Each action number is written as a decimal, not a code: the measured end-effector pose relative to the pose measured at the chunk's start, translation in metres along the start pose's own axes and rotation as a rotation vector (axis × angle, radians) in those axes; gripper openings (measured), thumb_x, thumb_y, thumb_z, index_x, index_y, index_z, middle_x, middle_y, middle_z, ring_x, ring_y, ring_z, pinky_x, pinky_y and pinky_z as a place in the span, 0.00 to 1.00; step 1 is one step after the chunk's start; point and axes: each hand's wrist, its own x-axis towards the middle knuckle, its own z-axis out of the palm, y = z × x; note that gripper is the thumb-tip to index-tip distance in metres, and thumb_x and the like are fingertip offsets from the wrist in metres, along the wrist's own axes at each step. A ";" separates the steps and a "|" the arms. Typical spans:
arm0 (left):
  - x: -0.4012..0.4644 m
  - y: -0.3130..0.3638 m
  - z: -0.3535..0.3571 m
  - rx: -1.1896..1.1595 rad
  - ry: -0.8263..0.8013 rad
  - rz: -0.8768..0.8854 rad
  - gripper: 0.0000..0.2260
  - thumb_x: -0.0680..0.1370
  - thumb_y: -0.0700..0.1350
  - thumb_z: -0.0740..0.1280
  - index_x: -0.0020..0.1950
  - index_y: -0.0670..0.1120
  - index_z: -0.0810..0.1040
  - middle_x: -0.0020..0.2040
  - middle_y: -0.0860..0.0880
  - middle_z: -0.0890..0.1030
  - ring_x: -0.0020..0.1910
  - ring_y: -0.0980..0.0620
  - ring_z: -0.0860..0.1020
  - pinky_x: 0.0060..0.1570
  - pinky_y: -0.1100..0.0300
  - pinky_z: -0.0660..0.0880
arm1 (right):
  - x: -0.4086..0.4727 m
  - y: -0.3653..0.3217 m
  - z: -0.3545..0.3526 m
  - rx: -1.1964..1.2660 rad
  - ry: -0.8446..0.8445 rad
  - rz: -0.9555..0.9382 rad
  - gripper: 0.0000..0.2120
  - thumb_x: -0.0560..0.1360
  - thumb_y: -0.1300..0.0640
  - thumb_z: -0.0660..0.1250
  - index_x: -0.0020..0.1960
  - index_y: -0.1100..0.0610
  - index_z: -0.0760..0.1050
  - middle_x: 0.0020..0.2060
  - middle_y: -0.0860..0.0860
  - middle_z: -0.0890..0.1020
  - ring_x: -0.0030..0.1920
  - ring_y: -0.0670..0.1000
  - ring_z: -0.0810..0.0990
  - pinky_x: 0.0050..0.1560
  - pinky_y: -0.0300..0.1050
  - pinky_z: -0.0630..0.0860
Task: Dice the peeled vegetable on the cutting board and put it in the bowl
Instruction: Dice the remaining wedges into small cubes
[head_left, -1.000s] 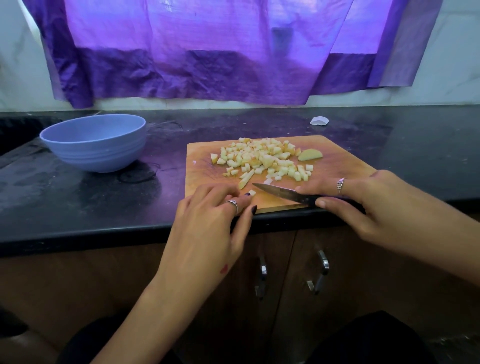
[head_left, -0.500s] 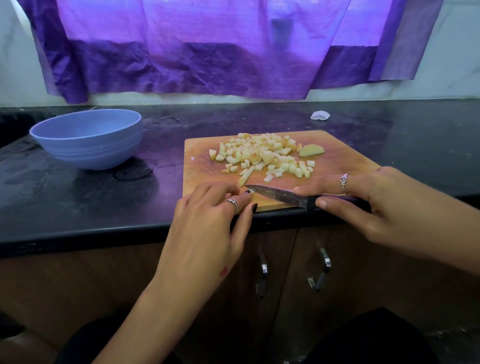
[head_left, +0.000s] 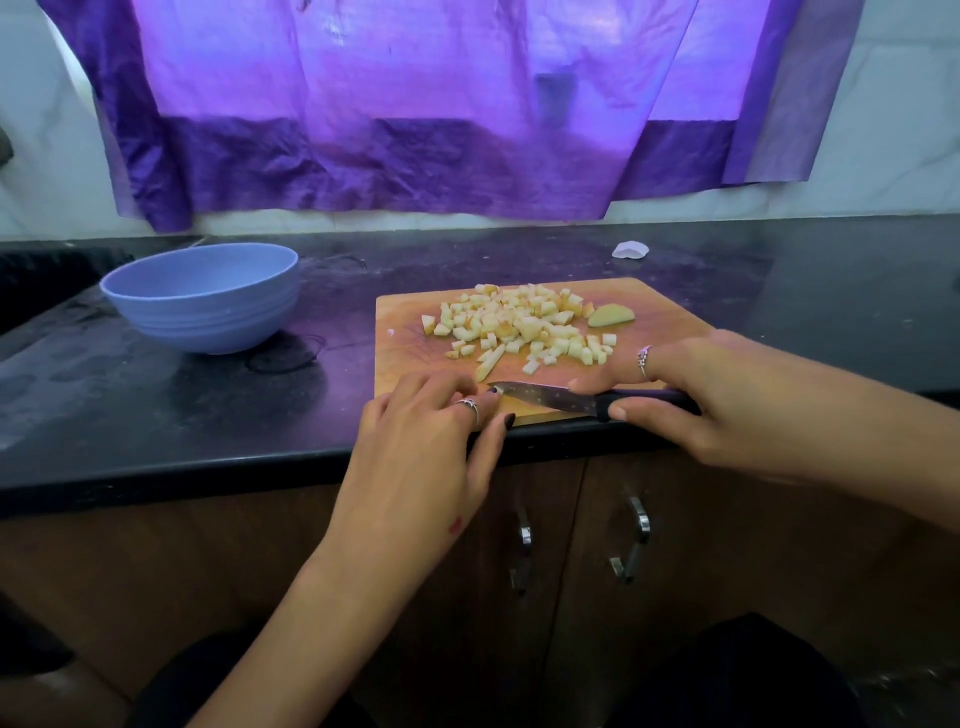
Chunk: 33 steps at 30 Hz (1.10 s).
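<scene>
A wooden cutting board lies on the black counter. On it sits a pile of pale diced vegetable, with one uncut wedge at its right and a long strip at its front. My right hand grips the dark handle of a knife, whose blade lies low along the board's front edge and points left. My left hand has its fingers curled down onto the board at the knife tip; whatever is under them is hidden. The empty blue bowl stands to the left of the board.
A small white scrap lies on the counter behind the board. A purple sheet hangs on the wall above. Two cabinet doors with metal handles are below the counter edge.
The view has shifted slightly. A small piece seen by my left fingertips a second ago is no longer visible. Both hands and the knife stay at the board's front edge.
</scene>
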 end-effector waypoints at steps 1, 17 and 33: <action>0.000 0.000 0.000 0.019 -0.009 -0.006 0.16 0.77 0.54 0.60 0.56 0.50 0.83 0.52 0.53 0.80 0.54 0.51 0.76 0.47 0.52 0.71 | -0.002 -0.001 -0.001 -0.044 0.012 0.005 0.15 0.78 0.46 0.59 0.63 0.34 0.71 0.39 0.31 0.64 0.45 0.25 0.59 0.45 0.18 0.58; 0.024 -0.006 -0.008 0.016 -0.089 -0.183 0.14 0.79 0.53 0.60 0.61 0.52 0.78 0.63 0.56 0.73 0.67 0.53 0.64 0.58 0.53 0.64 | -0.023 -0.004 0.004 -0.014 0.117 0.035 0.14 0.78 0.48 0.63 0.47 0.26 0.73 0.32 0.28 0.69 0.44 0.28 0.69 0.33 0.28 0.63; 0.045 0.009 0.003 -0.018 -0.019 -0.291 0.07 0.76 0.51 0.68 0.44 0.50 0.83 0.55 0.57 0.77 0.60 0.56 0.70 0.56 0.55 0.65 | -0.008 0.016 0.012 0.122 0.209 0.154 0.12 0.76 0.55 0.66 0.53 0.38 0.78 0.34 0.16 0.66 0.37 0.23 0.69 0.27 0.33 0.63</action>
